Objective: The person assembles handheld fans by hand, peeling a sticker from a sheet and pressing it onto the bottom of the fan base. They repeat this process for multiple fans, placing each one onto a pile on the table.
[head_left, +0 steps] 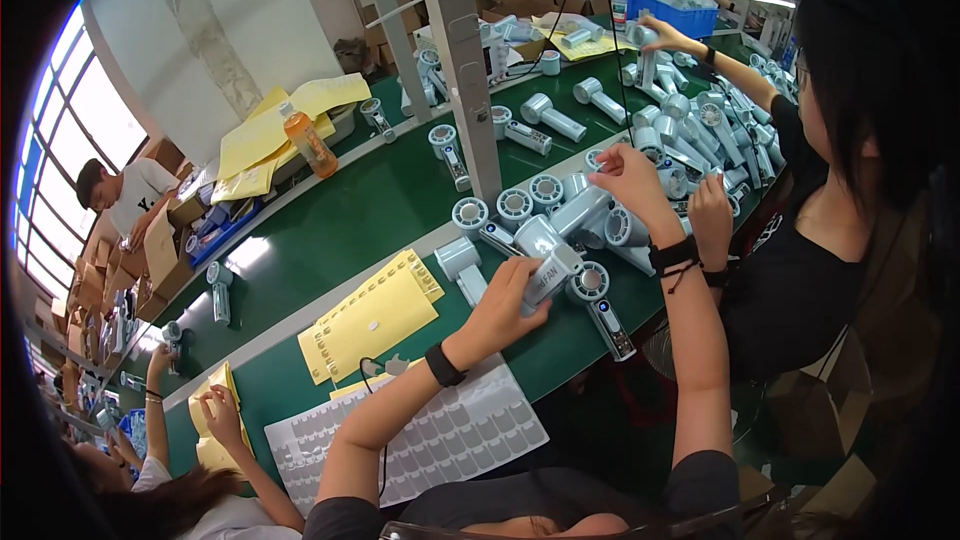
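My left hand (503, 308) is closed round a pale grey-blue handheld fan (556, 270), which lies tilted over other fans on the green table. Just past it, my right hand (628, 180) hovers over the pile with thumb and fingers pinched together. Whatever is between those fingertips, if anything, is too small to make out. Close to my left hand, one fan (604, 312) shows a round grille and a dark panel on its handle. Several similar fans (515, 206) stand or lie beyond my hands. A sheet of grey die-cut stickers (470, 418) lies beneath my left forearm.
Yellow sticker sheets (380, 315) rest left of my hands. A metal post (462, 80) rises at the table divider. To the right, a co-worker's hand (710, 215) is near mine, beside a large fan pile (690, 135). An orange bottle (308, 140) stands across the belt.
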Demonstrator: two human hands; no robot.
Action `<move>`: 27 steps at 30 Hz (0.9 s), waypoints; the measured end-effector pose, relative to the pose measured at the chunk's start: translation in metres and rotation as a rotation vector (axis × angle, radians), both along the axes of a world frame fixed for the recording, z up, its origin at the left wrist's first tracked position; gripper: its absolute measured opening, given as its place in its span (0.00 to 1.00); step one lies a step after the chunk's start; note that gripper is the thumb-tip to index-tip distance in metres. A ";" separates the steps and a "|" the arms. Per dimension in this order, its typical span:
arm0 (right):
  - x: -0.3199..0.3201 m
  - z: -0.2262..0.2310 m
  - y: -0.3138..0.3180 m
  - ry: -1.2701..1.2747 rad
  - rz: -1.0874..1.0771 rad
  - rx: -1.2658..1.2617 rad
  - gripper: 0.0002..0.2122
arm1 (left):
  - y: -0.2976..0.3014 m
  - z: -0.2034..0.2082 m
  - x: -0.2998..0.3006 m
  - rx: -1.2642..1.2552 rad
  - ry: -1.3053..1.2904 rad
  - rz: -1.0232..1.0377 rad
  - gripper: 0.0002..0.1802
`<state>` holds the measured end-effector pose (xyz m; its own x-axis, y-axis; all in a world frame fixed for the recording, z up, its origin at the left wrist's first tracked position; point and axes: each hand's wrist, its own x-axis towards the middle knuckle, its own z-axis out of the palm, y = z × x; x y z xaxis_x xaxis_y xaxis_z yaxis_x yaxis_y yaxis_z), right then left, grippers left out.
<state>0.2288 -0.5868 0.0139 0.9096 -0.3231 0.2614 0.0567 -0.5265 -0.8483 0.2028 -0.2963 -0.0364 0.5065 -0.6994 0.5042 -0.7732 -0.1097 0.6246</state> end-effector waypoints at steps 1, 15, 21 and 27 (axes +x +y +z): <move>0.001 -0.008 -0.001 0.001 -0.033 -0.097 0.22 | -0.001 0.001 0.001 0.010 0.010 -0.011 0.30; 0.026 -0.024 -0.008 0.324 0.300 -0.688 0.29 | -0.001 -0.002 -0.003 -0.004 0.085 -0.025 0.29; -0.013 0.044 0.026 -0.071 0.319 -0.854 0.27 | 0.001 -0.005 -0.002 -0.024 0.074 -0.014 0.29; -0.052 0.090 0.095 0.010 0.473 -0.573 0.25 | 0.003 -0.014 0.002 -0.029 0.054 0.027 0.30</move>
<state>0.1770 -0.4918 0.1042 0.9209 0.2881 0.2625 0.3809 -0.8079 -0.4497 0.2046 -0.2930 -0.0505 0.5519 -0.6710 0.4951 -0.7351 -0.1112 0.6688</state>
